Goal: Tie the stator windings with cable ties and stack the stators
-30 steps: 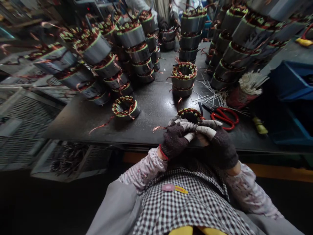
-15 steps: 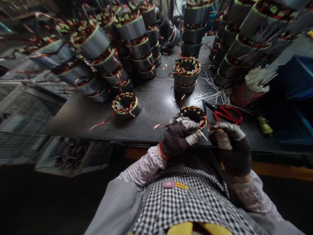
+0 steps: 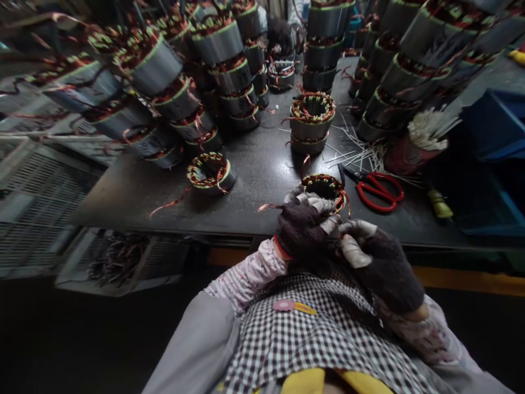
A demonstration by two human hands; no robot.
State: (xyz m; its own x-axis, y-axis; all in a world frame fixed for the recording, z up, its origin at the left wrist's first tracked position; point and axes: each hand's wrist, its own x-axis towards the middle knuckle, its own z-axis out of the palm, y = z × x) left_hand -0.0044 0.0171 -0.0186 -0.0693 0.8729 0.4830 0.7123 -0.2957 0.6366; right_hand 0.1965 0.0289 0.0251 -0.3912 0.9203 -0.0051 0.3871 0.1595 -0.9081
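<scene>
Near the front edge of the table, a motor stator [image 3: 341, 201] with copper windings and pale green slot liners stands in front of me. My left hand [image 3: 305, 221], in a dark fingerless glove with taped fingers, is closed on its near left side. My right hand [image 3: 369, 251], gloved and taped the same way, is pinched close to the left thumb at the stator's near right side. What lies between its fingertips is too small to make out. A loose copper wire end [image 3: 270, 207] sticks out left of my left hand.
Red-handled scissors [image 3: 379, 191] lie right of the stator, beside scattered white sleeves [image 3: 361, 156] and a cup of sleeves [image 3: 410, 153]. Another stator [image 3: 211, 175] stands left, two stacked ones [image 3: 311, 126] ahead. Tall stator stacks [image 3: 233, 76] line the back, near a co-worker's hand [image 3: 281, 35].
My right hand has moved left and down to meet my left thumb. The white sleeve by that thumb no longer shows. Farther back, the co-worker's tilted stator now stands upright.
</scene>
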